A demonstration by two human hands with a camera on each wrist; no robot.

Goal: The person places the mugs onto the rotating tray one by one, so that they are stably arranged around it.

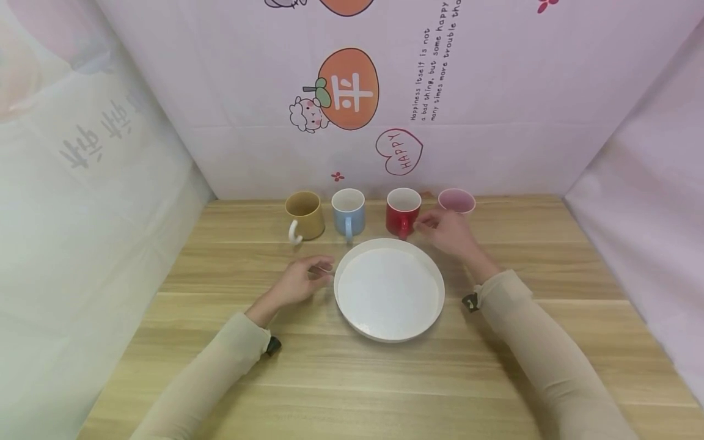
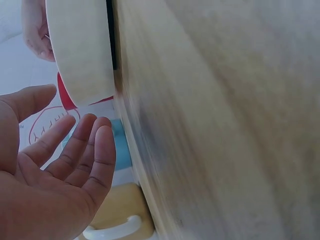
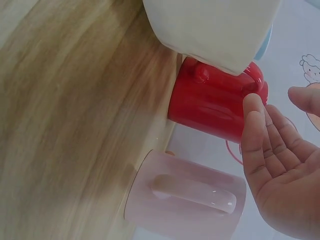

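A round white tray (image 1: 390,287) with a low rim lies on the wooden table. My left hand (image 1: 302,280) is just left of its rim, fingers loosely bent and nothing in them; the left wrist view shows the palm (image 2: 55,195) facing up. My right hand (image 1: 448,232) reaches over the tray's far right side, beside the red mug (image 1: 397,219). In the right wrist view the fingertips (image 3: 254,107) overlap the red mug's handle side, with the thumb apart. A pink mug (image 3: 185,195) stands next to it, partly hidden by that hand in the head view.
A light blue mug (image 1: 352,214) and a mustard mug (image 1: 308,217) with a white handle continue the row at the table's back edge. Behind them rises a printed white cloth (image 1: 247,140), and more cloth hangs at both sides. The bare wooden table (image 1: 341,385) extends in front.
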